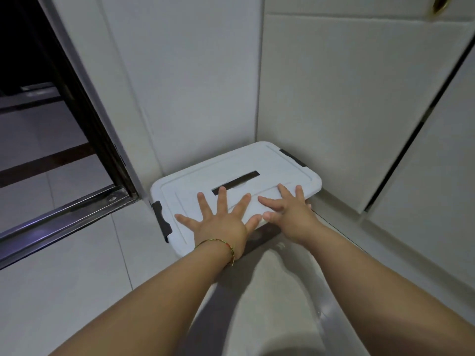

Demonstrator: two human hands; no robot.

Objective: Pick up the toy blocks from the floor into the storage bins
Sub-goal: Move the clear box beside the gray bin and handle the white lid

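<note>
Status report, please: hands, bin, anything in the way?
Left hand and right hand flat, fingers spread, on white storage bin lid. Lid shut. No toy blocks in view.

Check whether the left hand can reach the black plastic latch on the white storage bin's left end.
Likely yes. The left hand lies flat on the white plastic lid, little finger close beside the black latch, nothing between.
</note>
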